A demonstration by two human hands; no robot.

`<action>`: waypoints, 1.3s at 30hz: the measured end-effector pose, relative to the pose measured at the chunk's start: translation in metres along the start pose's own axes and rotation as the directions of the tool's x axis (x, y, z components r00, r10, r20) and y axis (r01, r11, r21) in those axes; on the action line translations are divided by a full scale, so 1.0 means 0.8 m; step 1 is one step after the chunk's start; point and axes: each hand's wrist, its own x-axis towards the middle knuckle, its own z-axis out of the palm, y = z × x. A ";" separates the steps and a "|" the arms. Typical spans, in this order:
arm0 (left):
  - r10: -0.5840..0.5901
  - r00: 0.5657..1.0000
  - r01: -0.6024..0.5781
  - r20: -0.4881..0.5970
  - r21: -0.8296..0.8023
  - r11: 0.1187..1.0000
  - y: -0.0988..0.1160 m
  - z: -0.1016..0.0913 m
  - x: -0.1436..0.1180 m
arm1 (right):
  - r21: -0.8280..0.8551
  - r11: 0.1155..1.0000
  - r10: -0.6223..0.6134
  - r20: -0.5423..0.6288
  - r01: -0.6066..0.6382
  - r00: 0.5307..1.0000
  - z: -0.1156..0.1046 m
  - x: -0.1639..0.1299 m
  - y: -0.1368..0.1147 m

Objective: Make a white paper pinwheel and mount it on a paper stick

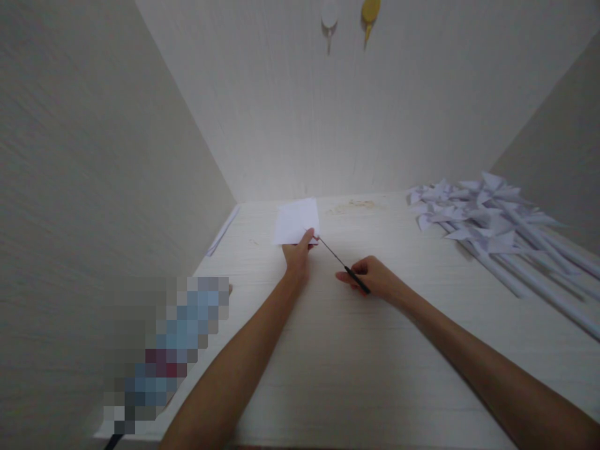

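My left hand [298, 255] pinches the near edge of a square white sheet of paper [296, 220] lying on the pale wooden table [356, 350]. My right hand [375, 278] grips the black handle of a thin scissors-like tool [344, 269]. Its slim metal blades point up and left, and the tip meets the paper's near right corner by my left thumb. I cannot tell whether the blades are apart.
A pile of white paper pinwheels on rolled paper sticks [497, 231] covers the table's right side. A paper strip [222, 230] lies along the left wall. Two hooks [349, 19] hang on the back wall. A blurred patch [164, 350] sits at the near left.
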 end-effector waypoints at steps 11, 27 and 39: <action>-0.007 1.000 0.007 0.010 0.012 1.000 0.001 0.001 -0.002 | 0.008 1.000 -0.007 0.008 0.007 1.000 -0.001 -0.001 -0.003; 0.007 1.000 -0.008 0.025 0.011 1.000 -0.002 -0.001 0.000 | -0.018 0.999 -0.033 0.026 0.034 0.999 -0.001 0.000 0.000; 0.004 1.000 -0.005 0.016 0.031 0.999 -0.001 -0.001 0.001 | -0.005 0.998 -0.056 0.029 0.056 0.998 0.000 0.000 0.004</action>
